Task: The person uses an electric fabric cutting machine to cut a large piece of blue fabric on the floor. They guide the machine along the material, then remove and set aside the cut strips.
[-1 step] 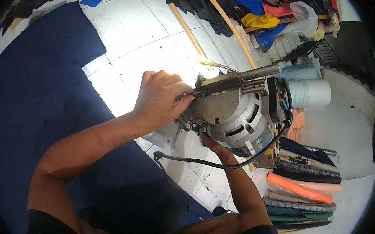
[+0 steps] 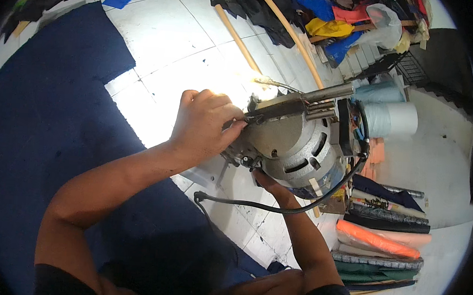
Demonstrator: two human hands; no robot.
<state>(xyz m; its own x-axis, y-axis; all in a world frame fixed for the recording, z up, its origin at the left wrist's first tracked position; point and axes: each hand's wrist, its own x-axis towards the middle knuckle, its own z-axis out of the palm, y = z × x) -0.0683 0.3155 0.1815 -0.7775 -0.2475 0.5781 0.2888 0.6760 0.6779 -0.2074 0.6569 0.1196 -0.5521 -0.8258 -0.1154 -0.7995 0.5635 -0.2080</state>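
Observation:
A cloth cutting machine (image 2: pixel 297 135) with a grey, slotted motor housing takes up the middle, metal rods along its upper side. My left hand (image 2: pixel 208 123) is closed at its left end, thumb and fingers pressed together on a dark part by the bar; what exactly they pinch is hidden. Under the housing, my right hand (image 2: pixel 268 181) is closed against the machine's lower side, most of its fingers out of sight. A black power cord (image 2: pixel 276 209) loops from the machine's right end down below it. Bright light glares just beyond the left fingers.
Dark blue cloth (image 2: pixel 47 112) covers the left side and runs beneath my arms. White tiles (image 2: pixel 168 27) lie beyond it. Wooden poles (image 2: pixel 238 38) and heaped fabric scraps (image 2: pixel 332 28) are at the far side. Several fabric rolls (image 2: pixel 381 238) lie at the right, near a white roll (image 2: pixel 403 118).

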